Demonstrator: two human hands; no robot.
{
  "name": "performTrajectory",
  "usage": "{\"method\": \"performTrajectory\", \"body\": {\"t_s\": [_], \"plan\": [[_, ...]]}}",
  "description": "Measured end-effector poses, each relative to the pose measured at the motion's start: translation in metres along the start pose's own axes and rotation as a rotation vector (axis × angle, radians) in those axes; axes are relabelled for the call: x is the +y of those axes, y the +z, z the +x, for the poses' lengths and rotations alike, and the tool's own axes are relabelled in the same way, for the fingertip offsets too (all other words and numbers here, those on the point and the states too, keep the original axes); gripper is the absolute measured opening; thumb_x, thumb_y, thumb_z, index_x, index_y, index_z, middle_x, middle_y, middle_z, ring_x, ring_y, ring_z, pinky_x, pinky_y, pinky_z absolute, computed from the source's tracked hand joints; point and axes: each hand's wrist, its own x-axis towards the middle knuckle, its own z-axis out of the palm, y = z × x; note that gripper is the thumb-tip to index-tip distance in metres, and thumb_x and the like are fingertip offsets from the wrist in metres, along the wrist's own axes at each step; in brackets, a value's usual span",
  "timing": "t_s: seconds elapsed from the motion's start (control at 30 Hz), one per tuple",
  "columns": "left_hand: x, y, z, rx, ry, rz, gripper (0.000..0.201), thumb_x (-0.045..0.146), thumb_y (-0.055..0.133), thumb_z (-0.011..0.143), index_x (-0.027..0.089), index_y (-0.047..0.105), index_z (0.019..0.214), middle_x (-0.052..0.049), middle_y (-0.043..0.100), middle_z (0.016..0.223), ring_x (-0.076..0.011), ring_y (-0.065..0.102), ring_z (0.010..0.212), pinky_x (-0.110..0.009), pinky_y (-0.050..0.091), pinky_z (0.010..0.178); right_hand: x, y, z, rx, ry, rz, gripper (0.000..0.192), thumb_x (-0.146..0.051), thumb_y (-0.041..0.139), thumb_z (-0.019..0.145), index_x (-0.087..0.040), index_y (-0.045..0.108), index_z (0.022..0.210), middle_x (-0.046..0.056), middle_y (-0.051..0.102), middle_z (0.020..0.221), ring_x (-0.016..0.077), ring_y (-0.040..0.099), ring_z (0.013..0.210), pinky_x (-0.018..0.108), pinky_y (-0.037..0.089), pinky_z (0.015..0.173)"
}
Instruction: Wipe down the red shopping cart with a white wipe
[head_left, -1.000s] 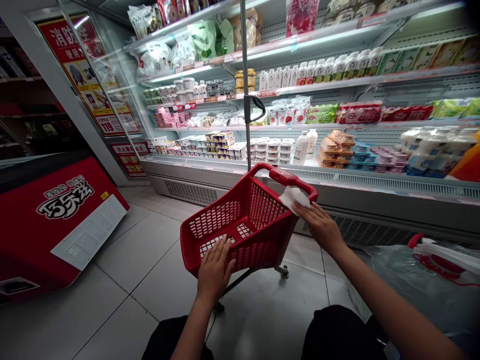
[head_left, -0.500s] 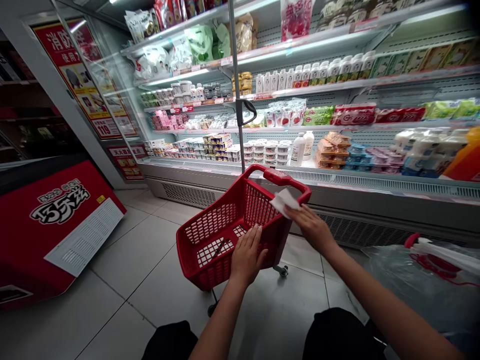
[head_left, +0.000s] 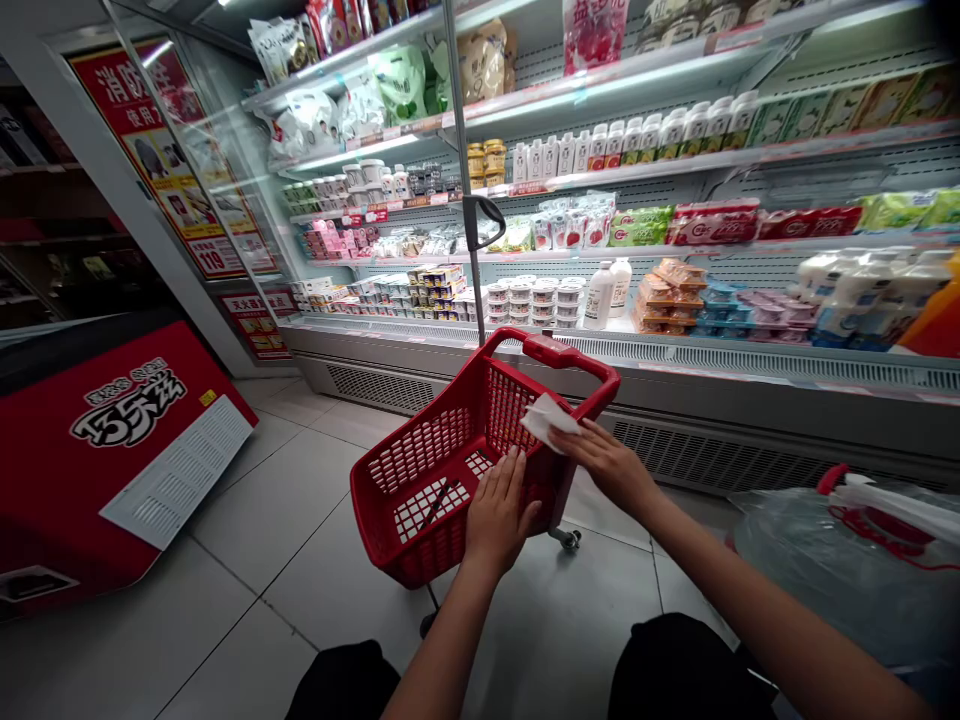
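A red plastic shopping cart (head_left: 416, 450) with lattice walls stands on the floor in front of me, its basket tilted. Along its near rim lies my left hand (head_left: 498, 515), fingers stretched out and holding nothing. My right hand (head_left: 604, 462) has a white tissue (head_left: 550, 422) under its fingers, pressed to the rim just below the handle (head_left: 574, 358). Part of the tissue sticks out past the fingertips over the basket. Beneath the cart a caster wheel (head_left: 571, 541) shows.
A refrigerated display case (head_left: 720, 400) with dairy goods runs behind the cart. On the left is a red freezer (head_left: 45, 480). A clear plastic bag (head_left: 802, 560) with a red item stands at the right. My dark-clothed knees (head_left: 682, 670) are close below.
My right hand has slid the tissue left and slightly down along the cart's rim, away from the handle's corner. The left hand stays on the near rim almost unchanged.
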Motion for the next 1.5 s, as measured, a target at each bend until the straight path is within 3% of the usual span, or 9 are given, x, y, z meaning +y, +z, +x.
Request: {"method": "performTrajectory", "body": {"t_s": [0.17, 0.47, 0.7, 0.83, 1.0, 1.13, 1.33, 1.4, 1.5], "plan": [[0.002, 0.001, -0.002, 0.017, -0.008, -0.004, 0.075, 0.042, 0.045, 0.105, 0.02, 0.007, 0.167, -0.01, 0.026, 0.17, -0.025, 0.034, 0.154, -0.046, 0.035, 0.124, 0.046, -0.007, -0.003, 0.11, 0.241, -0.103, 0.081, 0.006, 0.036, 0.085, -0.023, 0.036, 0.161, 0.006, 0.055, 0.154, 0.0227, 0.057, 0.136, 0.05, 0.039, 0.122], [-0.006, 0.001, 0.005, -0.034, 0.01, -0.033, 0.074, 0.046, 0.044, 0.105, 0.016, 0.013, 0.165, -0.013, 0.029, 0.169, -0.0243, 0.033, 0.154, -0.045, 0.035, 0.124, -0.027, 0.018, 0.006, -0.013, 0.008, 0.034, 0.067, -0.005, 0.041, 0.096, -0.026, 0.038, 0.16, 0.003, 0.057, 0.152, 0.0208, 0.055, 0.137, 0.045, 0.04, 0.122], [-0.063, -0.028, -0.067, -0.025, -0.112, 0.12, 0.064, 0.044, 0.038, 0.108, 0.021, 0.02, 0.164, -0.01, 0.044, 0.162, -0.0238, 0.044, 0.148, -0.049, 0.038, 0.122, -0.005, 0.024, 0.015, 0.041, 0.153, 0.012, 0.067, -0.003, 0.041, 0.093, -0.024, 0.045, 0.156, 0.006, 0.062, 0.146, 0.0235, 0.059, 0.133, 0.049, 0.041, 0.121], [-0.079, -0.033, -0.099, -0.018, -0.168, 0.143, 0.06, 0.04, 0.04, 0.108, 0.022, 0.025, 0.163, -0.009, 0.051, 0.157, -0.0233, 0.05, 0.143, -0.049, 0.04, 0.12, -0.049, 0.052, 0.02, 0.044, 0.166, 0.091, 0.067, -0.003, 0.042, 0.09, -0.024, 0.047, 0.154, 0.006, 0.065, 0.144, 0.0244, 0.062, 0.13, 0.049, 0.045, 0.118], [-0.078, -0.022, -0.095, 0.01, -0.214, 0.146, 0.052, 0.035, 0.04, 0.108, 0.02, 0.038, 0.157, -0.011, 0.056, 0.152, -0.0237, 0.058, 0.136, -0.048, 0.044, 0.117, -0.108, 0.072, 0.025, -0.022, 0.042, 0.212, 0.067, 0.0, 0.041, 0.09, -0.021, 0.047, 0.153, 0.005, 0.059, 0.15, 0.02, 0.055, 0.137, 0.045, 0.04, 0.122], [-0.08, -0.021, -0.092, 0.01, -0.201, 0.164, 0.05, 0.032, 0.04, 0.107, 0.021, 0.04, 0.156, -0.01, 0.056, 0.152, -0.0233, 0.058, 0.136, -0.046, 0.045, 0.116, -0.073, 0.066, 0.024, -0.047, -0.063, 0.185, 0.067, 0.001, 0.041, 0.09, -0.022, 0.048, 0.153, 0.004, 0.062, 0.146, 0.0183, 0.059, 0.132, 0.045, 0.04, 0.122], [-0.073, -0.019, -0.096, 0.026, -0.204, 0.201, 0.056, 0.019, 0.035, 0.107, 0.024, 0.028, 0.162, -0.009, 0.053, 0.155, -0.0222, 0.059, 0.135, -0.045, 0.047, 0.115, 0.017, 0.053, 0.012, -0.002, 0.098, 0.003, 0.066, -0.005, 0.041, 0.093, -0.023, 0.045, 0.156, 0.007, 0.058, 0.151, 0.023, 0.06, 0.132, 0.048, 0.045, 0.117], [-0.063, -0.016, -0.096, 0.048, -0.223, 0.217, 0.061, 0.018, 0.035, 0.106, 0.025, 0.021, 0.165, -0.01, 0.05, 0.158, -0.0239, 0.06, 0.134, -0.046, 0.047, 0.115, 0.021, 0.056, 0.013, 0.012, 0.135, -0.014, 0.068, -0.004, 0.039, 0.092, -0.023, 0.043, 0.157, 0.006, 0.058, 0.151, 0.0229, 0.059, 0.133, 0.047, 0.046, 0.116], [-0.045, -0.012, -0.092, 0.084, -0.252, 0.229, 0.068, 0.013, 0.031, 0.104, 0.025, 0.008, 0.167, -0.012, 0.043, 0.162, -0.0256, 0.06, 0.134, -0.047, 0.049, 0.113, -0.001, 0.065, 0.016, 0.04, 0.188, -0.001, 0.07, -0.002, 0.038, 0.09, -0.022, 0.042, 0.158, 0.008, 0.062, 0.147, 0.0223, 0.06, 0.131, 0.047, 0.046, 0.116]]}}
